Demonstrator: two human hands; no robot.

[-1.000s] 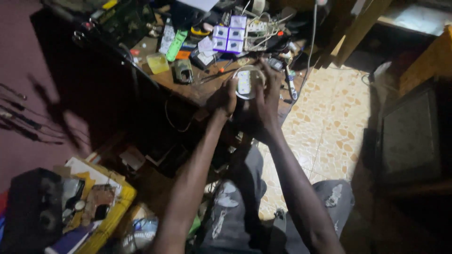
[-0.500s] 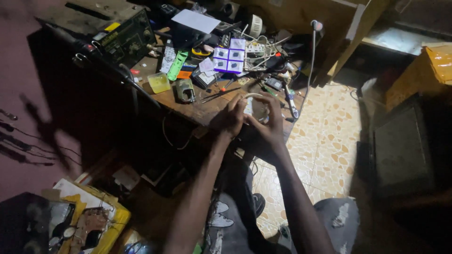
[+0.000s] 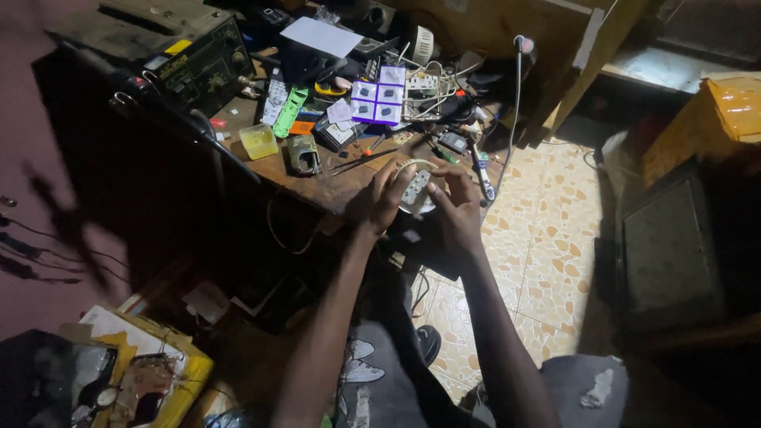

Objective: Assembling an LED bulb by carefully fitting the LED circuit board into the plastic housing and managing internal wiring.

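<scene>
Both my hands hold a small round pale device with a grey panel and a light rim, just off the front edge of a cluttered wooden workbench. My left hand grips its left side, fingers curled over the rim. On its right side my right hand cups it, thumb on top. A thin tool lies on the bench close to my left hand.
The bench carries a dark metal instrument box, a small yellow tub, a green strip, purple and white packets, a white sheet and tangled wires. A yellow box sits lower left. Patterned floor tiles lie right.
The view has shifted, so the bench and my hands sit lower in the frame. Both hands keep hold of the round device, which is now turned more on edge.
</scene>
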